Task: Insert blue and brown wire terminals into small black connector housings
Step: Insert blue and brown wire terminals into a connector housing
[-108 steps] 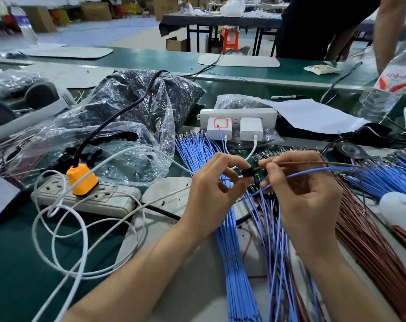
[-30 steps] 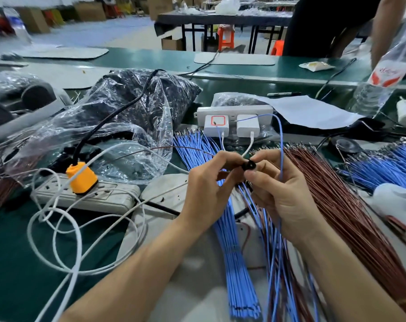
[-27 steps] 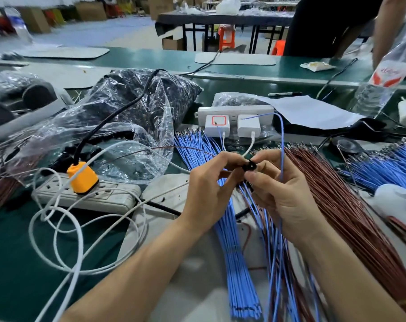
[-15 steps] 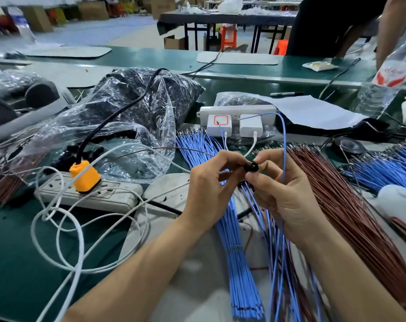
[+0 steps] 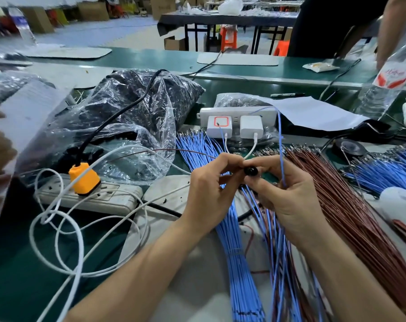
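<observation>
Head view: small round black connector housing [image 5: 251, 171] pinched between both hands.

Bare forearms [image 5: 148, 266] — bare hands [image 5: 209, 191]

White cables [image 5: 80, 251] and a power strip [image 5: 109, 199] block the left, brown wires [image 5: 348, 205] the right; the near-left bench [image 5: 16, 289] lies bare.

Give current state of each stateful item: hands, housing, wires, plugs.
left hand: pinches brown wire beside black housing.
right hand: pinches black housing; blue wire runs through its fingers.
black housing: held off the table between both hands' fingertips.
blue wire: arcs up from right hand.
brown wire: trails left from left hand.
orange plug: seated in grey power strip.
white chargers: both plugged into white strip.
</observation>
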A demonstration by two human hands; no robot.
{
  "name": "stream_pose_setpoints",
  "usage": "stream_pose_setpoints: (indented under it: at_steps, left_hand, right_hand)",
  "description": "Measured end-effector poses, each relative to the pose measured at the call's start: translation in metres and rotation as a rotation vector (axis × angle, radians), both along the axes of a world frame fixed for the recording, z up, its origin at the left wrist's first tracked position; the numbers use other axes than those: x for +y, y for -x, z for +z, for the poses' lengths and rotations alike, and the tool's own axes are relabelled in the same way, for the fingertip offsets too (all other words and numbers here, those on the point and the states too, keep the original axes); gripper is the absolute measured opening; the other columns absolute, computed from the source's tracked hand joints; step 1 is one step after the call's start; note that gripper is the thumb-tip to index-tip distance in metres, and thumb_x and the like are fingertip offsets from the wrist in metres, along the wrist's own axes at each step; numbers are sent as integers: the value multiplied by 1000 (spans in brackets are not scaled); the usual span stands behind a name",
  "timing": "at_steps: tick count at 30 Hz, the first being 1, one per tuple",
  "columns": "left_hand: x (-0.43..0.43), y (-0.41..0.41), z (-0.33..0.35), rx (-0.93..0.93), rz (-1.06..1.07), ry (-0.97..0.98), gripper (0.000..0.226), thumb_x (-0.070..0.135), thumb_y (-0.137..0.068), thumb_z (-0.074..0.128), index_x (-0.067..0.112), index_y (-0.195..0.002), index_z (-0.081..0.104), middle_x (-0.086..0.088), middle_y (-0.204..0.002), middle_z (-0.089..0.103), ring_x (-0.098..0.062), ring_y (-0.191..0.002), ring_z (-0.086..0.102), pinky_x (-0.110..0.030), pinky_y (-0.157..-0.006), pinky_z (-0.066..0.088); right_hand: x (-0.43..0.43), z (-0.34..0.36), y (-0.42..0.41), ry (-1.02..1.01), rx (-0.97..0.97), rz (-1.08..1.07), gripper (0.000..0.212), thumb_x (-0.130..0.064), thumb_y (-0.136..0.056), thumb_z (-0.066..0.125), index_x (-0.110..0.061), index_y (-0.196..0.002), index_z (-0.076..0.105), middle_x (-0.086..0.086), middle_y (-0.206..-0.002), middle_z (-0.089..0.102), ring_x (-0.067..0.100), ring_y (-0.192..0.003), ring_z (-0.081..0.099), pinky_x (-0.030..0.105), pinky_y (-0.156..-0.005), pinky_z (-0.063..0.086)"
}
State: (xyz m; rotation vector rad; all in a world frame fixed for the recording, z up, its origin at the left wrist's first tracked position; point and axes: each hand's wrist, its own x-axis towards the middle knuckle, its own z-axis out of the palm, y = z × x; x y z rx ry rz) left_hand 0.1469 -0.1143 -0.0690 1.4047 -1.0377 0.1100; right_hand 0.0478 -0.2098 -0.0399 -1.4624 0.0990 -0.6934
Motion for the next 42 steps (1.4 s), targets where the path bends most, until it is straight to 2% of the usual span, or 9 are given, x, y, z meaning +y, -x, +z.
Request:
stream_pose_setpoints:
  at_steps: [7,12,19,22,25,30,33,36,42]
  left_hand:
    - [-1,0,-1,10,0,2,10,0,-88,60,2,-97,63,-11,-89,71,-18,-84,71,-26,-73,58]
    - [-2,-1,-2,-17,13,9,20,-2,-87,61,16,-97,60,2,-86,68,-12,-82,69,-19,-73,55]
    - [-6,-3,-6,-90,65,-41,8,-2,-86,64,1,-94,65,1,-84,68,-9,-78,67,-19,-71,56]
    - [-3,-2,-5,-146,43,-37,16,-3,-88,60,0,-103,61,1,-90,66,-7,-82,66,-11,-72,52]
    - [0,3,-2,-94,-45,-27,40,-3,-86,56,12,-123,49,4,-102,65,-4,-90,67,-16,-80,53]
    - [-4,0,-2,-208,17,-5,30,-2,-89,62,3,-119,62,2,-99,64,-10,-89,66,-17,-83,53]
    - [-5,-3,-4,-245,30,-21,26,1,-89,62,0,-115,65,-1,-97,65,-8,-85,63,-15,-81,51]
    - [-6,-2,-6,-246,-11,-64,25,4,-90,62,2,-115,66,-7,-97,67,-14,-85,65,-27,-79,56]
    - [-5,-4,-8,-249,5,-121,25,3,-90,64,5,-115,67,-8,-96,65,-17,-84,65,-34,-76,55]
  right_hand:
    - [-1,0,0,-36,-5,30,20,-7,-70,69,-8,-90,68,-10,-70,64,-2,-45,52,4,-49,38]
    - [-2,-2,0,-74,60,11,18,-19,-65,76,-20,-83,74,-3,-72,59,8,-41,27,16,-40,24]
    - [-6,-5,-1,-82,66,-22,19,-19,-62,75,-22,-81,74,-6,-72,60,4,-41,35,13,-42,28]
    - [-6,-4,-2,-9,27,-41,20,-9,-68,71,-14,-88,71,-8,-71,66,-2,-46,52,4,-49,39]
    - [-5,-6,-3,34,44,-74,22,4,-78,69,-12,-93,71,-6,-72,68,-3,-51,56,6,-52,42]
    - [-11,-6,-1,-101,22,-197,36,-14,-80,42,-12,-86,77,4,-59,50,10,-43,31,16,-39,24]
    - [-17,2,1,-69,1,-347,41,-23,-88,38,-19,-76,77,-1,-60,56,11,-54,41,15,-47,32]
    - [-19,6,3,-5,6,-392,32,-38,-101,40,-27,-97,70,-5,-55,55,7,-47,42,14,-45,34]
    - [-17,9,5,28,-42,-311,27,-41,-91,48,-36,-113,63,0,-61,66,18,-47,64,22,-46,51]
